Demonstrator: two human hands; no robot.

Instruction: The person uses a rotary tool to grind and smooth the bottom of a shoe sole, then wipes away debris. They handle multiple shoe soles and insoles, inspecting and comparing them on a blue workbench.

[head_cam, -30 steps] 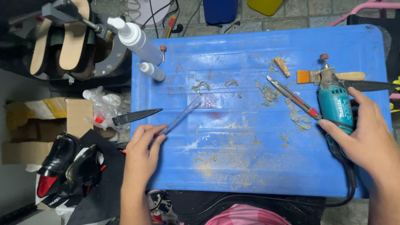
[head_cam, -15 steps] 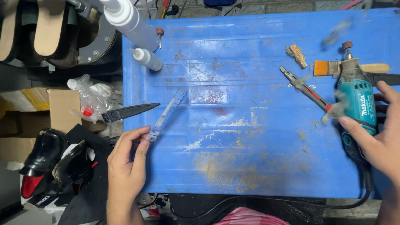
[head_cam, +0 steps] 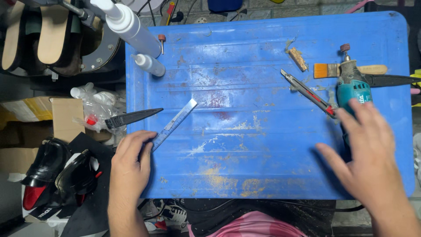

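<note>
The left hand (head_cam: 129, 164) rests at the near left edge of the blue counter (head_cam: 263, 145), its fingers (head_cam: 147, 147) loosely curled and pressing down on the near end of a metal ruler (head_cam: 174, 124), which lies flat and slants away toward the upper right. The hand touches the ruler but does not close around it. Just left of the ruler, a dark pointed blade (head_cam: 133, 117) juts over the counter's edge. The right hand (head_cam: 366, 153) hovers with fingers spread and released, grasping nothing, its fingertips just over the near end of a teal rotary power tool (head_cam: 353, 90) that lies on the counter's right side with its grinding bit pointing away. Beside the tool on its left lies a utility knife (head_cam: 309, 93) with a red part, set on a slant; a small paintbrush (head_cam: 348, 70) with orange bristles lies across behind the tool, and a small wooden block (head_cam: 297, 59) sits a little further left. Two white squeeze bottles (head_cam: 140, 39) lie at the counter's far left corner. Off the counter at lower left lies a black shoe (head_cam: 41, 169) with a red toe.
</note>
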